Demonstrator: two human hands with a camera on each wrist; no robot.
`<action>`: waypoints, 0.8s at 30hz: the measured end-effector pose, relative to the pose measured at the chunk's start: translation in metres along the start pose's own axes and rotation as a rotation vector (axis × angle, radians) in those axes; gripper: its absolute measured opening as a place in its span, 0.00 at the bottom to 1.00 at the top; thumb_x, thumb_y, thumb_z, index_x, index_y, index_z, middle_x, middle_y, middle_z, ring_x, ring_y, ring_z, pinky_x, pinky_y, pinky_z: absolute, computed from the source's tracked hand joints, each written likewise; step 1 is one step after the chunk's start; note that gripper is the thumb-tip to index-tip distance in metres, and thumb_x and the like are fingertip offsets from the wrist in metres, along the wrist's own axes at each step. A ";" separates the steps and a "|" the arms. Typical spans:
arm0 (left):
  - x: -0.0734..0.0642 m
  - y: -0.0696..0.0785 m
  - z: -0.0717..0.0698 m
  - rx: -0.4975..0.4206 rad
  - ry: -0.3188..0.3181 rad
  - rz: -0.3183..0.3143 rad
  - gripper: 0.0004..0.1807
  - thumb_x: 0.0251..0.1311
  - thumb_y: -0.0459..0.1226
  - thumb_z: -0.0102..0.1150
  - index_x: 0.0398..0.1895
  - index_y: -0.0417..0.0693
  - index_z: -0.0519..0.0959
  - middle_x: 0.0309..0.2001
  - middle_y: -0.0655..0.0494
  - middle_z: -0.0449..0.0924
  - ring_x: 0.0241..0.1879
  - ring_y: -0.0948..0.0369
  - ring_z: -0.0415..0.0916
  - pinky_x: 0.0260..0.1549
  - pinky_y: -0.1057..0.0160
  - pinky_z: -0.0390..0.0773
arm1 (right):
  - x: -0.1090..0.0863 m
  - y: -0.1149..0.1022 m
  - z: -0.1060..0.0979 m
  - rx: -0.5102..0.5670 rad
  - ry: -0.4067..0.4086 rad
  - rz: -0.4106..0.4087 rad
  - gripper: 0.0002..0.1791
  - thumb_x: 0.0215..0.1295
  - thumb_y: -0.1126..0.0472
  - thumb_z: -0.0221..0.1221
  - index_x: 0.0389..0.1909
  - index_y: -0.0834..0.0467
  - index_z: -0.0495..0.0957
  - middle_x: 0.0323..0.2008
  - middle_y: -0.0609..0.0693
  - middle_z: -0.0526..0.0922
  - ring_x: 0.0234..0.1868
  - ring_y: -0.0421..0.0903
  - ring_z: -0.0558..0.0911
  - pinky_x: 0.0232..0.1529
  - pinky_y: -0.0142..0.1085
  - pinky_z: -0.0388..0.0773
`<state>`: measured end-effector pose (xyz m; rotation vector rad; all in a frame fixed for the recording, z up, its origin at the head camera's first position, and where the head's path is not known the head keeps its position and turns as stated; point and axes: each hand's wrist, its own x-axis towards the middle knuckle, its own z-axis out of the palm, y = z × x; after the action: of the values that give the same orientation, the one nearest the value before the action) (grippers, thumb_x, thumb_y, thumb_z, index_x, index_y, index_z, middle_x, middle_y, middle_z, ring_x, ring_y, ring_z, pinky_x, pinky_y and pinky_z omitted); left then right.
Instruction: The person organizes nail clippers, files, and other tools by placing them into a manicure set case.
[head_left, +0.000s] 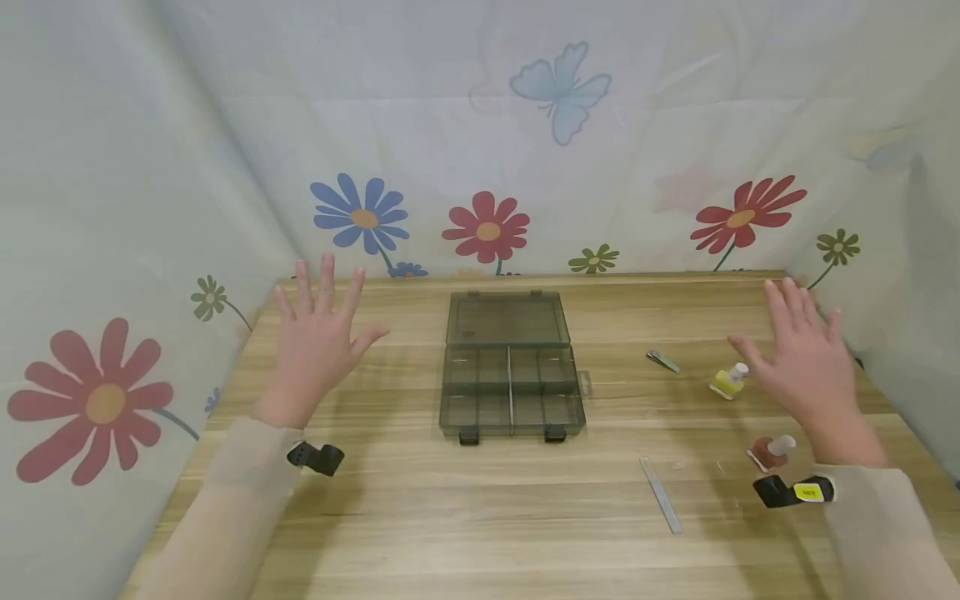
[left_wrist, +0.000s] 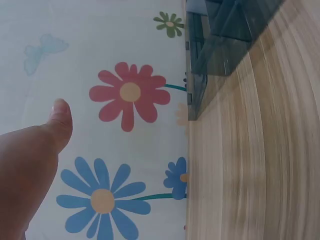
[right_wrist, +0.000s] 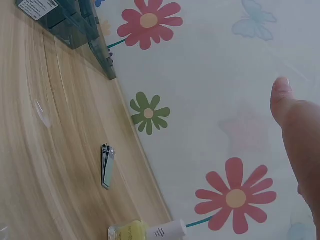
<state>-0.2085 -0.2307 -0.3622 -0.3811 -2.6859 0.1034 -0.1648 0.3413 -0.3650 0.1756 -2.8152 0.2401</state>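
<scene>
Fingers spread, my left hand (head_left: 313,354) hovers above the left side of the table and holds nothing. My right hand (head_left: 808,367) is likewise raised with straight fingers over the right side, nearest to a yellow nail polish bottle (head_left: 727,382). A dark translucent compartment box (head_left: 510,387) stands between the hands with its lid (head_left: 510,318) laid back. Nail clippers (head_left: 663,362) lie right of the box. A reddish-brown nail polish bottle (head_left: 770,452) is by the right wrist. Nearer the front lies a flat grey nail file (head_left: 661,495). In the right wrist view the clippers (right_wrist: 107,166) appear closer.
Small clear pieces (head_left: 720,467), hard to make out, lie on the wooden table (head_left: 450,525) near the nail file. A white flowered curtain (head_left: 420,108) hangs behind the table and along its sides. Each wrist wears a black strap (head_left: 317,458).
</scene>
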 end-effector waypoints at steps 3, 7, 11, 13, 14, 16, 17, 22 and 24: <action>-0.002 0.003 0.000 -0.096 -0.011 -0.029 0.47 0.59 0.62 0.48 0.74 0.55 0.41 0.71 0.44 0.19 0.66 0.43 0.16 0.58 0.31 0.34 | -0.008 0.003 -0.001 0.062 0.036 0.018 0.44 0.68 0.40 0.44 0.72 0.62 0.39 0.70 0.65 0.45 0.70 0.60 0.43 0.65 0.57 0.26; -0.005 0.007 0.002 -0.310 -0.037 -0.088 0.47 0.60 0.61 0.47 0.74 0.56 0.37 0.71 0.41 0.22 0.68 0.43 0.21 0.58 0.31 0.40 | -0.020 0.006 -0.003 0.126 0.057 0.066 0.42 0.69 0.42 0.44 0.71 0.63 0.43 0.67 0.68 0.53 0.67 0.64 0.52 0.68 0.53 0.31; -0.009 0.010 0.005 -0.477 -0.039 -0.140 0.47 0.59 0.61 0.49 0.74 0.60 0.37 0.72 0.40 0.26 0.68 0.39 0.35 0.52 0.34 0.63 | -0.033 0.008 -0.005 0.151 0.065 0.117 0.40 0.69 0.43 0.45 0.72 0.61 0.44 0.65 0.69 0.57 0.61 0.71 0.57 0.65 0.59 0.43; -0.011 0.012 0.007 -0.520 -0.050 -0.168 0.47 0.58 0.62 0.49 0.73 0.64 0.37 0.72 0.43 0.28 0.65 0.35 0.46 0.33 0.40 0.76 | -0.039 0.008 -0.005 0.158 0.072 0.133 0.39 0.69 0.44 0.46 0.72 0.59 0.44 0.63 0.70 0.60 0.56 0.74 0.61 0.58 0.64 0.52; -0.012 0.012 0.007 -0.539 -0.054 -0.180 0.47 0.58 0.62 0.48 0.73 0.66 0.36 0.72 0.44 0.29 0.63 0.34 0.51 0.23 0.44 0.77 | -0.042 0.009 -0.005 0.162 0.076 0.140 0.39 0.69 0.45 0.47 0.72 0.58 0.44 0.61 0.71 0.62 0.54 0.74 0.63 0.54 0.65 0.56; -0.013 0.014 0.008 -0.568 -0.063 -0.201 0.46 0.58 0.63 0.48 0.73 0.67 0.37 0.73 0.44 0.33 0.60 0.33 0.58 0.15 0.49 0.75 | -0.047 0.009 -0.005 0.177 0.087 0.153 0.38 0.68 0.46 0.48 0.72 0.57 0.45 0.58 0.71 0.65 0.49 0.74 0.66 0.47 0.66 0.60; -0.014 0.015 0.009 -0.583 -0.064 -0.209 0.46 0.58 0.63 0.48 0.73 0.66 0.38 0.73 0.45 0.35 0.60 0.35 0.59 0.18 0.49 0.76 | -0.050 0.009 -0.004 0.182 0.090 0.160 0.38 0.68 0.47 0.49 0.72 0.57 0.46 0.57 0.71 0.67 0.48 0.73 0.67 0.43 0.66 0.61; -0.018 0.019 0.014 -0.684 -0.054 -0.248 0.45 0.59 0.61 0.49 0.73 0.51 0.47 0.69 0.43 0.53 0.64 0.43 0.56 0.57 0.40 0.62 | -0.063 0.011 -0.002 0.201 0.058 0.212 0.37 0.69 0.47 0.48 0.70 0.61 0.49 0.55 0.72 0.68 0.48 0.72 0.68 0.39 0.64 0.63; -0.019 0.020 0.017 -0.737 -0.060 -0.279 0.45 0.59 0.61 0.49 0.72 0.48 0.50 0.67 0.41 0.57 0.62 0.44 0.60 0.55 0.41 0.65 | -0.067 0.011 -0.001 0.201 0.040 0.233 0.36 0.69 0.46 0.47 0.69 0.63 0.50 0.54 0.72 0.68 0.47 0.71 0.69 0.37 0.64 0.64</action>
<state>-0.1939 -0.2173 -0.3881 -0.2041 -2.7143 -0.9840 -0.1031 0.3588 -0.3868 -0.1129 -2.7664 0.5740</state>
